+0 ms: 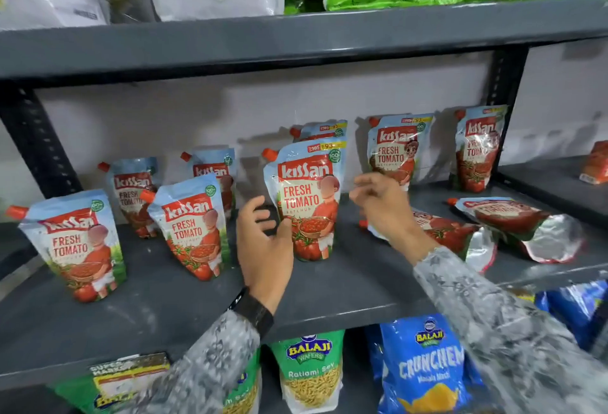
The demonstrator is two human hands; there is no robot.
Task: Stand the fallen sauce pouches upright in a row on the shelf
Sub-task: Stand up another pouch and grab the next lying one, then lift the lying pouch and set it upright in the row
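Note:
Several Kissan tomato ketchup pouches stand upright on the dark grey shelf [164,308]. One upright pouch [307,200] stands at the middle front. My left hand [263,242] is just left of it, fingers apart, thumb near its lower edge, holding nothing. My right hand [383,206] hovers to its right, fingers spread and empty. Under and behind my right hand a fallen pouch [457,236] lies flat. A second fallen pouch [519,223] lies to its right, silver base toward me. Other upright pouches stand at the left front [74,242], centre-left [194,226] and back right [396,150].
A black upright post [503,84] bounds the shelf bay at the right; beyond it lies another red pouch [595,163]. White and green snack bags fill the shelf above. Balaji snack bags [309,367] sit on the shelf below.

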